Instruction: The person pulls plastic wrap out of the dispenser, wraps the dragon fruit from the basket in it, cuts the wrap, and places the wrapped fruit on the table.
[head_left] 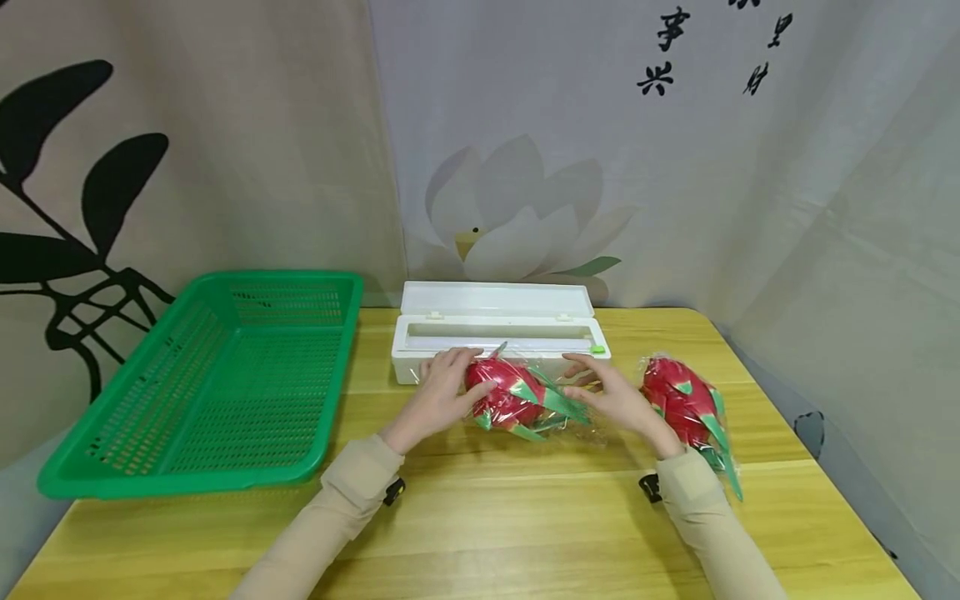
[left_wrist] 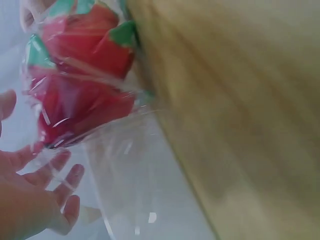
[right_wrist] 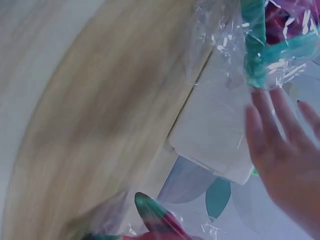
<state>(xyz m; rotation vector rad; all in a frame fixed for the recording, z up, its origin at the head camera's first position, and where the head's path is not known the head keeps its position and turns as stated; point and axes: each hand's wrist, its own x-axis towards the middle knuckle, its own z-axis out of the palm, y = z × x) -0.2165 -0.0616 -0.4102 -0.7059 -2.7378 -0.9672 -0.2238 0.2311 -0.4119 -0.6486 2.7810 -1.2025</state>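
A red dragon fruit with green leaf tips, wrapped in clear plastic film, is in front of the white film dispenser box. My left hand is at its left end, thumb and fingers spread. In the left wrist view, the fingertips of this left hand touch the loose film below the fruit. At the leafy right end is my right hand, its fingers extended. In the right wrist view, the fingertips of the right hand are against the film by a green leaf.
A second wrapped dragon fruit lies on the wooden table to the right, close to my right wrist. At the left stands a green plastic basket. The dispenser's lid is raised, and a printed curtain hangs behind.
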